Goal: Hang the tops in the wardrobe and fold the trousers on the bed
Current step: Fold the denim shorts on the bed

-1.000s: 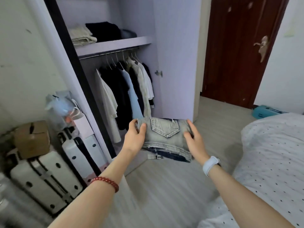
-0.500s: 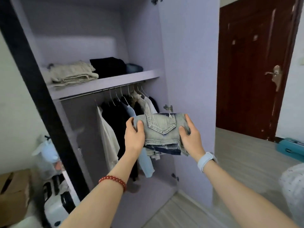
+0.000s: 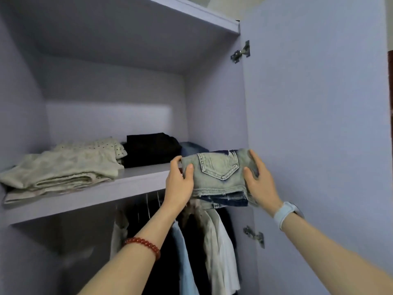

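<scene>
Lilac wardrobe shelf (image 3: 136, 184) fills the background, and level with its front edge hangs a folded pair of faded blue denim shorts (image 3: 219, 177), long axis running left to right. Left hand (image 3: 179, 185) and right hand (image 3: 260, 184) each clasp one end, thumbs on top — bare shelf lies just left of and behind the bundle. Half a second ago the shorts were lower, before the hanging tops (image 3: 214, 241); now they are raised to shelf height.

Faded denim, matt lilac panels

The folded jeans (image 3: 221, 175) at centre right are washed denim with frayed hems and raised stitching. The wardrobe shelf (image 3: 89, 193) and door (image 3: 314, 135) look smooth, matt laminate. The hinge (image 3: 241, 52) at upper right is shiny metal; the beaded bracelet (image 3: 143, 245) is glossy red.
</scene>
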### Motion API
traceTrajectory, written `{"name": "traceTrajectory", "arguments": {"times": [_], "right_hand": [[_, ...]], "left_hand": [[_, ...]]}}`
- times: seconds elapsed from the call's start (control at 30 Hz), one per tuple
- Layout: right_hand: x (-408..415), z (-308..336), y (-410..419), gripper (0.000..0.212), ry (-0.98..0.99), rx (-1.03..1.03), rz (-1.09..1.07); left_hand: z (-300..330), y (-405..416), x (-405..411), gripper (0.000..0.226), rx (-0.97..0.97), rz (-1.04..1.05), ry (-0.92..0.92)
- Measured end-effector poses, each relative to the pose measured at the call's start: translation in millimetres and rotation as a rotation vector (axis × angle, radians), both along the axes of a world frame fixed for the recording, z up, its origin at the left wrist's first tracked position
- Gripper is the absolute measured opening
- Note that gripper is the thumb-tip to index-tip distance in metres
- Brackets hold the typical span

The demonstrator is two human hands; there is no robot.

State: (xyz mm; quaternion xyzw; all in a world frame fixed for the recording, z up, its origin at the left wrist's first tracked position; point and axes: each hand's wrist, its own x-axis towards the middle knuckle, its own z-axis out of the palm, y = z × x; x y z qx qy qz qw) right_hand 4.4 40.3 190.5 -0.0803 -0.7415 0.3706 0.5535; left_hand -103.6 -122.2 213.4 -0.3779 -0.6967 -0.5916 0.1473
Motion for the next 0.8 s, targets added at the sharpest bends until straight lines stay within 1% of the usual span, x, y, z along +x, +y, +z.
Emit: {"name": "traceTrajectory", "arguments": {"times": [0.1,0.17,0.27,0.37,0.4,0.43,0.5,0.53,0.6,0.67,0.7,0.73,0.8], "right_hand": [[-65.1,33.6,37.1,0.047,0.023,0.055,-0.019],[-101.0,56.5,57.9,0.047,-0.002,0.107,-0.038],[-160.2,90.7,93.5,0.047,-0.138,0.216,-0.113],[-213.0,109.3,137.2,0.048,-0.280,0.261,-0.145],[-228.2,111.7,152.0,0.047,-0.349,0.269,-0.160],[-243.5,111.3,167.1,0.046,-0.426,0.289,-0.184],[-269.8,105.8,193.1,0.044,-0.585,0.356,-0.258],[-276.4,101.7,198.5,0.043,-0.645,0.408,-0.307],[-284.7,88.8,202.6,0.041,-0.682,0.511,-0.333],[-282.1,72.4,199.1,0.041,-0.692,0.584,-0.291],[-279.0,63.4,198.0,0.043,-0.737,0.625,-0.285],[-275.7,57.0,198.7,0.045,-0.801,0.655,-0.288],[-270.9,49.5,205.4,0.047,-0.925,0.652,-0.257]], "left_hand": [[28.4,34.1,-59.8,0.046,0.020,0.027,0.050],[44.1,51.7,-93.6,0.046,0.015,0.080,0.066],[64.8,85.2,-150.8,0.046,0.000,0.129,0.067],[71.3,122.8,-197.1,0.047,-0.063,0.141,0.021],[69.6,136.2,-208.8,0.048,-0.115,0.140,0.000],[65.4,150.4,-220.8,0.050,-0.207,0.153,-0.003],[57.5,176.2,-241.7,0.052,-0.495,0.218,0.026],[57.0,184.2,-247.4,0.052,-0.657,0.240,0.066],[57.0,199.2,-251.9,0.050,-0.928,0.232,0.235],[59.7,204.3,-250.6,0.049,-1.075,0.176,0.388],[58.8,206.5,-252.0,0.051,-1.129,0.156,0.401],[58.4,208.3,-254.4,0.052,-1.172,0.147,0.379],[53.4,212.7,-259.2,0.051,-1.220,0.150,0.294]]}}
